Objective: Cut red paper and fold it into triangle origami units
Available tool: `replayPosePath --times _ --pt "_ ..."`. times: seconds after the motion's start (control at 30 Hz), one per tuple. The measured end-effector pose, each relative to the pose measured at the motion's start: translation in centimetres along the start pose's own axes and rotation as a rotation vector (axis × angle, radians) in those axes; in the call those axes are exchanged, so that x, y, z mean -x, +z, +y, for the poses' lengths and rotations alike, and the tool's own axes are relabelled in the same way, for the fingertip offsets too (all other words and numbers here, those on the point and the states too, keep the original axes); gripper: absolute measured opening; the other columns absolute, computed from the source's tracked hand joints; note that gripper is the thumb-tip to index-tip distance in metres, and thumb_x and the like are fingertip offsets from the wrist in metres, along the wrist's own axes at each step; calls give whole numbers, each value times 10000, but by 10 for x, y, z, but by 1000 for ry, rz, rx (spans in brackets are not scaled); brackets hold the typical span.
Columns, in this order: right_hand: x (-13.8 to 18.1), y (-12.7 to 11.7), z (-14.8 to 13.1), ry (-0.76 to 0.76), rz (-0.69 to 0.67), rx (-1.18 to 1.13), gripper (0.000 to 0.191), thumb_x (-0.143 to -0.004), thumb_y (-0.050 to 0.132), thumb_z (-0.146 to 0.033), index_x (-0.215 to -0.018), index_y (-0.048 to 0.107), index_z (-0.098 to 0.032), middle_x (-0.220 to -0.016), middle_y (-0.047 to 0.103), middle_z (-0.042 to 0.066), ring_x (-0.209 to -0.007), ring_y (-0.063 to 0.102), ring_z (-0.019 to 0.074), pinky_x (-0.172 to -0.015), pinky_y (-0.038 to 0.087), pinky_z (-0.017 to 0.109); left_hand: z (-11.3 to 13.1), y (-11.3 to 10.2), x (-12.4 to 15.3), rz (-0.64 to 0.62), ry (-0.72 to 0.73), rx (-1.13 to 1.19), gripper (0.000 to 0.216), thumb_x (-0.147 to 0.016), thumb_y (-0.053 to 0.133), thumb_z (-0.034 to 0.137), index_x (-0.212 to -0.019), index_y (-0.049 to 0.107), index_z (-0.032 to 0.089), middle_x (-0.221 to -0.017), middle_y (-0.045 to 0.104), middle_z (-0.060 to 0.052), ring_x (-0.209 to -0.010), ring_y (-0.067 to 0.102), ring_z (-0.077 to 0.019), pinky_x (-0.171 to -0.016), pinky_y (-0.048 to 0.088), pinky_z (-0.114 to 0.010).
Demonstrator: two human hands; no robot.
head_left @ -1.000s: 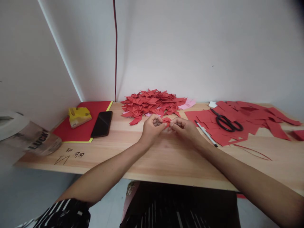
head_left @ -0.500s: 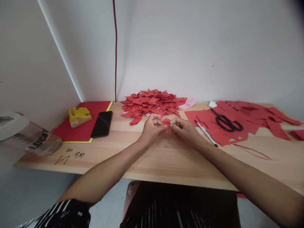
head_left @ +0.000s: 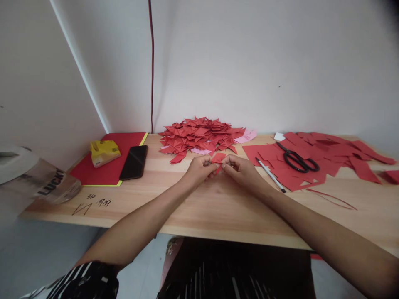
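Observation:
A small piece of red paper [head_left: 218, 158] is pinched between my two hands, just above the wooden table [head_left: 205, 207]. My left hand [head_left: 201, 168] grips its left side between thumb and fingers. On the right side, my right hand [head_left: 238, 166] holds it the same way. Part of the paper is covered by my fingertips, so its folds are hard to make out. Right behind my hands lies a heap of folded red paper pieces [head_left: 199, 135], with a few pink ones [head_left: 246, 136] among them.
To the right, black-handled scissors [head_left: 301, 161] and a white pen [head_left: 270, 175] lie by loose red paper sheets [head_left: 330, 155]. On the left are a black phone [head_left: 134, 162], a yellow packet [head_left: 105, 153] on a red sheet [head_left: 93, 176], and a clear "LUCKY" container [head_left: 59, 187].
My left fingers have shifted down a little and curled under the paper. More of the red paper now shows above my fingertips. Everything else on the table stays where it was.

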State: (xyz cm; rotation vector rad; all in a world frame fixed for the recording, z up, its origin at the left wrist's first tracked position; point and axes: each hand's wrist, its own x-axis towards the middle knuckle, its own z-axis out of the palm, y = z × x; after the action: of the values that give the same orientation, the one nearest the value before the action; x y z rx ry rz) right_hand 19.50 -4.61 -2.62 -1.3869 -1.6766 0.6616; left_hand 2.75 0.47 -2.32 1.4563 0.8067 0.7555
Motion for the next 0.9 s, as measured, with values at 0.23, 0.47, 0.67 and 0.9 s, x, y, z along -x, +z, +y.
replayPosePath --times 0.23,0.47,0.67,0.9 --pt "0 1 -1 0 -39 1 138 -844 508 -280 -738 541 -197 -654 541 -18 -592 459 129 -578 355 262 -7 3 0 52 127 -33 131 -728 630 238 -689 562 133 -550 560 27 -448 474 -58 -443 339 -175" --pt "-2 -2 3 -11 -103 -80 141 -854 498 -284 -738 505 -205 -648 524 -25 -587 459 125 -575 359 259 -1 3 -1 -29 -49 -43 149 -780 546 179 -639 558 134 -492 529 36 -383 443 -47 -391 289 -168" --pt "-2 -3 5 -18 -140 -105 170 -870 491 -302 -736 518 -201 -661 534 -15 -593 469 127 -584 368 263 7 2 2 2 -154 18 154 -768 541 151 -618 565 128 -486 530 29 -374 430 -41 -381 255 -164" --pt "0 -3 3 -2 -121 -74 190 -853 490 -302 -690 495 -203 -627 500 -32 -577 428 121 -562 328 256 3 2 2 -71 -97 -2 153 -783 561 184 -639 559 132 -471 508 47 -370 419 -35 -385 275 -152"
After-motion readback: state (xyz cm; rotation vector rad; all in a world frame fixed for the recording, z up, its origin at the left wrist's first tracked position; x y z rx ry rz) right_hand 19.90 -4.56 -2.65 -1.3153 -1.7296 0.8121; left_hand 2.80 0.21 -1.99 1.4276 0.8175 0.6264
